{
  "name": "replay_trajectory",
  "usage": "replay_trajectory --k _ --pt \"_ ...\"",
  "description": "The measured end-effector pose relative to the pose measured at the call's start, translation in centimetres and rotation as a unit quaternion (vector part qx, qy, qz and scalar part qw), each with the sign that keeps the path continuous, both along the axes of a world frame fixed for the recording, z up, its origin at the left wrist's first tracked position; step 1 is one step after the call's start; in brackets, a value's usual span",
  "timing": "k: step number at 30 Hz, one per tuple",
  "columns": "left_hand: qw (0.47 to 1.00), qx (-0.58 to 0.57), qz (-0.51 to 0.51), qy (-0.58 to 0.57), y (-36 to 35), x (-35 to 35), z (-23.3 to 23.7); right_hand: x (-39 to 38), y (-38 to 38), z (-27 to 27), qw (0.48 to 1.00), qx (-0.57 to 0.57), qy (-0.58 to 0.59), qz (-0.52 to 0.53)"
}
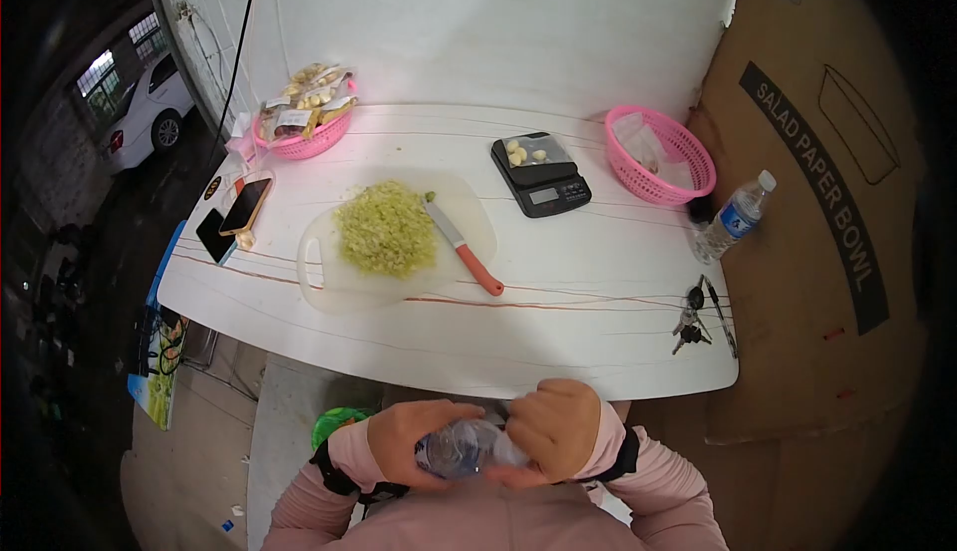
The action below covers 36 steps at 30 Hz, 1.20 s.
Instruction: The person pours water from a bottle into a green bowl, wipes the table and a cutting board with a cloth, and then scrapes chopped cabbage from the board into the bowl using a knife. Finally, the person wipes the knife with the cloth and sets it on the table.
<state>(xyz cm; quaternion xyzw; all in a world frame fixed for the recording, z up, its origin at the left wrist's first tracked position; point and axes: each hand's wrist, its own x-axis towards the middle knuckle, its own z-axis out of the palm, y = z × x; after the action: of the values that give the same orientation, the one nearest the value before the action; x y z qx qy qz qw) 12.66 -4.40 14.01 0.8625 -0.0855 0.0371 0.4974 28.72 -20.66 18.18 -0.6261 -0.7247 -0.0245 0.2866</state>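
Observation:
Close to my body, below the table's front edge, my left hand (411, 439) wraps around a clear plastic water bottle (461, 451) with a bit of blue label. My right hand (554, 429) is closed over the bottle's neck end, and the cap is hidden under the fingers. On the table, a cutting board (469, 202) bears a heap of finely chopped pale green vegetable (386, 230). A knife with an orange handle (478, 270) lies across the board's right side, its handle reaching past the edge.
A black kitchen scale (539, 174) carries peeled garlic cloves. Pink baskets (660, 157) stand at the back right and back left (317, 142). Another water bottle (736, 216), keys (691, 320) and a pen (720, 314) are at right. Two phones (246, 207) lie left. Cardboard (807, 82) borders the right.

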Motion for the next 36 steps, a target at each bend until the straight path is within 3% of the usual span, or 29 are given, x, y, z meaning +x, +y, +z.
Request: replay_trajectory --k 2,6,8,11,15,16,17,19,21,24,27,29,32,33,35,36 --pt "0.999 -0.025 -0.028 0.000 -0.2 0.3 0.2 0.7 0.8 -1.7 0.966 0.217 -0.039 0.135" --pt "0.998 -0.049 -0.031 0.006 -0.1 0.6 -0.2 0.8 1.9 -1.9 0.959 0.228 0.001 0.168" --pt "1.000 -0.023 0.017 -0.005 -0.2 0.4 0.0 0.7 2.0 -1.2 0.987 0.126 0.053 0.079" --pt "0.995 0.027 0.086 -0.029 -0.3 0.1 0.2 -0.1 2.4 -1.2 0.990 0.111 0.084 0.002" --pt "0.983 0.091 0.139 -0.074 -0.1 0.0 0.2 -0.1 2.6 -2.1 0.991 0.101 0.092 -0.015" --pt "0.983 0.092 0.140 -0.074 0.0 -0.1 0.0 0.2 2.6 -2.7 0.980 0.114 0.161 0.014" --pt "0.980 0.054 0.162 -0.106 0.1 -0.1 -0.4 0.3 2.5 -3.1 0.964 0.126 0.230 0.044" --pt "0.973 0.018 0.184 -0.140 0.3 -0.1 -0.8 0.5 2.2 -3.6 0.963 0.084 0.250 0.050" --pt "0.955 -0.133 0.202 -0.170 0.4 -0.1 -1.0 0.5 2.4 -3.8 0.961 0.040 0.268 0.056" --pt "0.953 -0.156 0.186 -0.182 0.3 0.5 -1.5 -0.4 3.3 -4.7 0.959 -0.120 0.248 0.065" --pt "0.960 -0.108 0.177 -0.187 0.1 1.6 -1.0 -1.0 3.4 -5.5 0.947 -0.048 0.314 0.040" --pt "0.965 -0.061 0.175 -0.183 -0.2 2.0 -0.6 -0.5 3.5 -5.4 0.954 -0.053 0.293 0.031" --pt "0.932 -0.219 0.231 -0.171 -0.7 2.9 0.0 0.3 3.6 -5.2 0.959 -0.038 0.282 0.014" --pt "0.932 -0.219 0.232 -0.171 -0.4 3.3 0.2 0.6 3.7 -5.2 0.956 -0.018 0.292 0.004" --pt "0.960 -0.081 0.212 -0.162 0.3 4.2 0.3 1.4 4.1 -4.6 0.954 -0.001 0.299 0.004" --pt "0.962 -0.075 0.196 -0.173 0.4 4.5 -0.1 2.0 4.3 -4.3 0.952 0.015 0.305 0.002"
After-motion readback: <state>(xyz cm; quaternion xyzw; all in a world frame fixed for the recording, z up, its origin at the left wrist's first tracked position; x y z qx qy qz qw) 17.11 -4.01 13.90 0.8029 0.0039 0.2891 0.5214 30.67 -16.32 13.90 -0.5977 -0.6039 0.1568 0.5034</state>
